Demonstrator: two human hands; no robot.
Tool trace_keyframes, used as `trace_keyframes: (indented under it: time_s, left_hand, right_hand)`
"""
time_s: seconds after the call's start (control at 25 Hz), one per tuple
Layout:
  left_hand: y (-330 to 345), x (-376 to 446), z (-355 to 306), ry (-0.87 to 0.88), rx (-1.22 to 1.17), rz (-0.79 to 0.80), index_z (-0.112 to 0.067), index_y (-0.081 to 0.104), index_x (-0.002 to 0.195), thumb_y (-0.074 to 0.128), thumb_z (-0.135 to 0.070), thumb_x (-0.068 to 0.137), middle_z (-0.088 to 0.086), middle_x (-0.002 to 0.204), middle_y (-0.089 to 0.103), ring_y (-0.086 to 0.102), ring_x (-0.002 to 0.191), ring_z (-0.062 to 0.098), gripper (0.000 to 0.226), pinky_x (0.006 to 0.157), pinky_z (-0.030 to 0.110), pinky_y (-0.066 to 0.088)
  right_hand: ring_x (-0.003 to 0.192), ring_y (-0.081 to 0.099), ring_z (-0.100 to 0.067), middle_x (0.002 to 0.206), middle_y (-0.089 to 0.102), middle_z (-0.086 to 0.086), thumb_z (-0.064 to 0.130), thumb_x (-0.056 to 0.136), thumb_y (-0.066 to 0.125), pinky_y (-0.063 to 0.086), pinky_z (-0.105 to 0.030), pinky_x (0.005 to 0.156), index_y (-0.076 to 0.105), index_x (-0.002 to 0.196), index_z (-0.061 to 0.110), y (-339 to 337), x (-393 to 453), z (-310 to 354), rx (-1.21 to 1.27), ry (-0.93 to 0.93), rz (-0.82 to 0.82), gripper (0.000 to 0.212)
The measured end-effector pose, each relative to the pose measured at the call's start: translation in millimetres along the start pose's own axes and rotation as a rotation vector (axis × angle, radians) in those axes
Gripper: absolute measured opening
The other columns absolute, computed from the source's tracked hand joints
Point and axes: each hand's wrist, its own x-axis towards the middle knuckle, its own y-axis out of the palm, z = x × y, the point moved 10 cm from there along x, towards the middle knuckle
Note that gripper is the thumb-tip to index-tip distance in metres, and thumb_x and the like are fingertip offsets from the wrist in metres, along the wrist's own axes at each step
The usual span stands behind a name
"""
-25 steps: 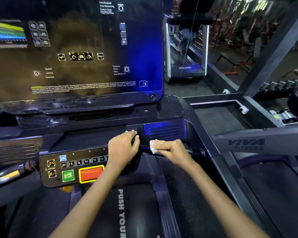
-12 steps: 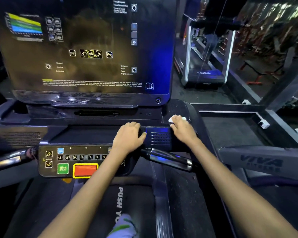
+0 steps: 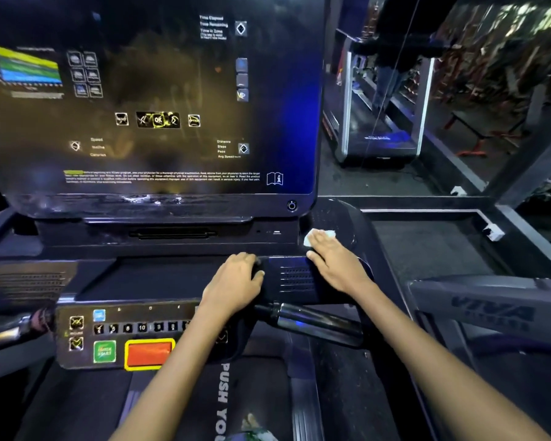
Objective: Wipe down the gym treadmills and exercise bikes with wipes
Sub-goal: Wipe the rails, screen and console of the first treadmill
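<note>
— Where was the wipe [image 3: 320,236] when you looked over?

— Under the right hand [image 3: 337,265], on the rounded right shoulder of the treadmill console [image 3: 341,218], at about two o'clock from the left hand [image 3: 234,286]. The fingers lay straight and flat on top of it, pressing it down rather than pinching it; only a white corner showed past the fingertips.

— And the other hand?

— It rested on the console's front edge, just left of the speaker grille [image 3: 295,278], fingers curved over the lip. Bracing, I judged. Whether it truly gripped anything, I couldn't tell.

— How would you have done that stroke?

— Kept the palm flat and followed the curve round in overlapping passes, refolding the wipe once it soiled. That shoulder looked speckled, so light pressure wouldn't have done. I'd have steered clear of the red stop button [image 3: 149,353] at seven o'clock.

— The surface?

— Dark glossy plastic, and the big screen [image 3: 147,100] at eleven o'clock was streaky.

— The room?

— Dim, blue-lit. Another treadmill [image 3: 380,135] stood at one o'clock, well apart, beyond it.
</note>
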Motion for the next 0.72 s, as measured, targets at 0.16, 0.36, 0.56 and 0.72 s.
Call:
trace_keyframes:
  time_s: [0.16,0.36,0.56,0.72]
  left_hand:
    - [-2.2,-0.8,0.1,-0.03,0.03,-0.003,-0.012,0.053,0.123,0.048,-0.032,0.096,0.002,0.122,0.053,0.044,0.118,0.02,0.034,0.095,0.031,0.037]
    - [-18.9,15.7,-18.9,0.052,0.219,-0.069,-0.01,0.058,0.109,0.046,-0.038,0.095,0.005,0.111,0.062,0.055,0.107,0.025,0.034,0.086,0.033,0.041]
    - [-57.2,18.5,-42.6,0.324,0.041,-0.539,-0.003,0.058,0.121,0.05,-0.029,0.085,0.014,0.131,0.053,0.045,0.12,0.025,0.045,0.104,0.035,0.031]
    - [-28.8,33.1,-32.2,0.25,0.212,-0.388,-0.009,0.035,0.143,0.067,-0.03,0.077,0.013,0.155,0.022,0.014,0.143,0.025,0.077,0.114,0.045,0.015]
  right_hand:
    - [0.136,0.033,-0.02,0.146,0.041,0.003,0.032,0.1,0.038,0.032,-0.035,0.108,0.044,0.137,0.019,-20.6,-7.2,-29.0,-0.065,0.001,-0.066,0.04]
    - [0.14,0.025,-0.019,0.151,0.031,0.002,0.034,0.1,0.035,0.032,-0.037,0.108,0.037,0.141,0.016,-8.0,27.4,-28.1,-0.024,0.108,-0.012,0.044]
    - [0.139,0.011,-0.001,0.151,0.021,0.01,0.025,0.102,0.035,-0.001,-0.017,0.113,0.031,0.145,0.019,-16.9,24.0,-30.7,0.0,-0.078,0.069,0.044]
    - [0.142,0.022,-0.018,0.153,0.029,-0.003,0.028,0.101,0.035,0.01,-0.028,0.114,0.037,0.142,0.012,-22.7,48.2,-52.8,-0.095,0.105,0.001,0.043]
